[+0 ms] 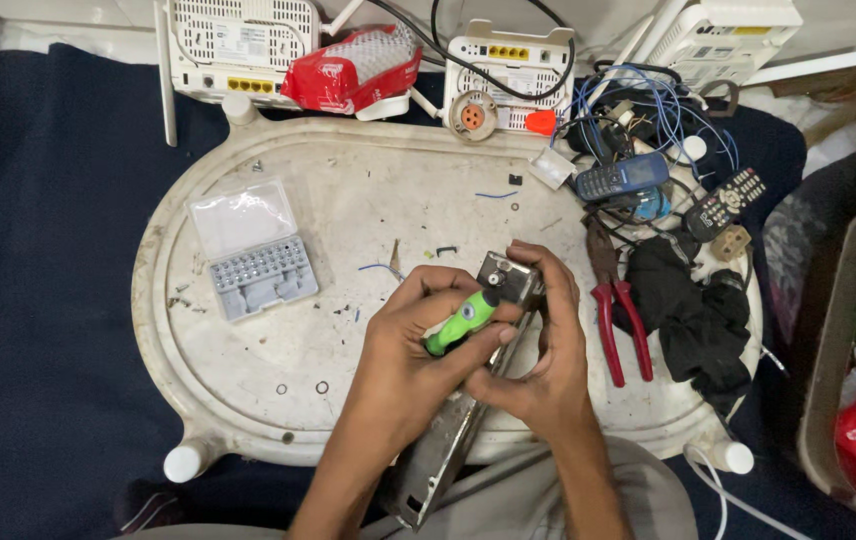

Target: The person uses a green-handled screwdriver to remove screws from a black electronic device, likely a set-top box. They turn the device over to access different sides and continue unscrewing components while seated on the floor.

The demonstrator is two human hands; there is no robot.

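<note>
The left hand (418,330) is closing its fingers around a green-handled screwdriver (460,322), pointing its tip toward a long metal lock body (468,400). The right hand (548,350) is gripping this lock body from the side, with the fingers curling over its upper end. The lock body is lying across the near edge of the white oval tray (248,400), right of its middle. Red pliers (618,320) are lying just beside the right hand, and a grey bit case (253,250) is sitting open near the left edge.
</note>
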